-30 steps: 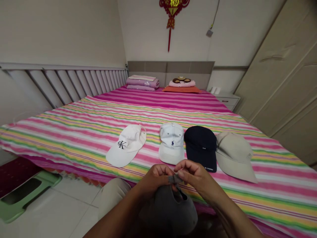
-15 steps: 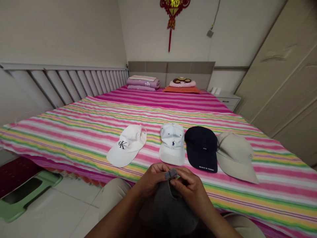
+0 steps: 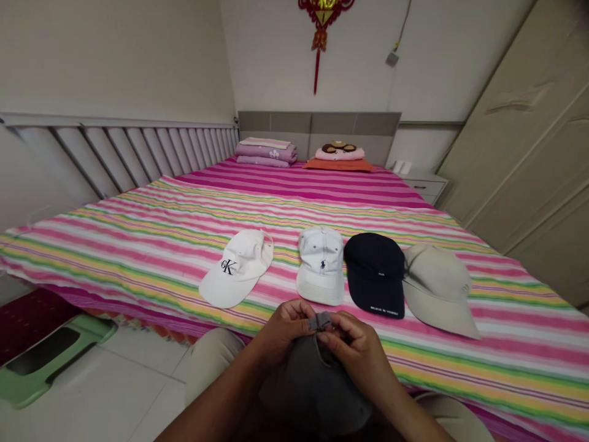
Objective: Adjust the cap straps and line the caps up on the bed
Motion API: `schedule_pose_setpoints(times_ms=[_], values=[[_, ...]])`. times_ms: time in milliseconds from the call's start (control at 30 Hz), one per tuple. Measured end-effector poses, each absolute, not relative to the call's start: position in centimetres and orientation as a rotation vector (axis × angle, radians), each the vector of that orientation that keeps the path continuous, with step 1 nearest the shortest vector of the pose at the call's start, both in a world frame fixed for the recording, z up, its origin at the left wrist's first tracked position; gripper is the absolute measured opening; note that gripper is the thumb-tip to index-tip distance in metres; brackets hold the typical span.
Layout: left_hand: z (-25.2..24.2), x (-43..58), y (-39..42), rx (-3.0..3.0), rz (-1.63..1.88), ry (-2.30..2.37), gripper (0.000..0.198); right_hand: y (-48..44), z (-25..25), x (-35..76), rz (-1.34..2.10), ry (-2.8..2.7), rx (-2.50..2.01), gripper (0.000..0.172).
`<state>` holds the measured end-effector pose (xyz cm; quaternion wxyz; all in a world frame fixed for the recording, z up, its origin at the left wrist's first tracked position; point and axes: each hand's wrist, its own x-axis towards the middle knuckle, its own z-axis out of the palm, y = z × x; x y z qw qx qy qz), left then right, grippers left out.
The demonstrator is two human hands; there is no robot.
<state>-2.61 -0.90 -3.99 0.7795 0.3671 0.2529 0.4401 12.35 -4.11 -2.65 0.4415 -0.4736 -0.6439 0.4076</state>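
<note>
Both hands meet low in view over a grey cap [image 3: 313, 383] resting in the lap, just short of the bed [image 3: 138, 227] edge; left hand [image 3: 283, 328] and right hand [image 3: 356, 347] each pinch an end of the cap's back strap [image 3: 321, 321], fingers closed on it, thumbs on top; cap sits back-opening up and toward the bed, which puts the strap within reach of both hands; strap looks like a short woven band, grey, slightly stiff; crown soft, matte cotton, sagging under its own weight.

On the bed, four caps in a row near the front edge, brims toward the person; white cap [image 3: 237, 267] with black letters, set apart and angled; pale cap [image 3: 321, 265] with small dark emblem; navy cap [image 3: 375, 274] touching it; beige cap [image 3: 437, 287] overlapped by the navy; all soft-crowned with curved brims.

Bedsheet striped pink, yellow, green, flat weave; folded bedding [image 3: 265, 152] at the headboard; green stool [image 3: 46, 359] on tiled floor at left.
</note>
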Motion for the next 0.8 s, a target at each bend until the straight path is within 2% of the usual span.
schedule_pose_setpoints(times_ms=[167, 633, 800], values=[[-3.93, -2.87, -0.71, 0.758, 0.942, 0.555, 0.017, -4.08, -2.3, 11.99, 1.184, -1.446, -1.182, 0.024], [-3.77, -2.76, -0.46, 0.819, 0.913, 0.551, 0.014, -3.7, -2.34, 12.11, 1.122, -1.452, -1.165, 0.022], [-3.41, -2.88, -0.34, 0.795, 0.916, 0.529, 0.011, -3.9, -2.44, 12.07, 1.241, -1.303, -1.128, 0.029]])
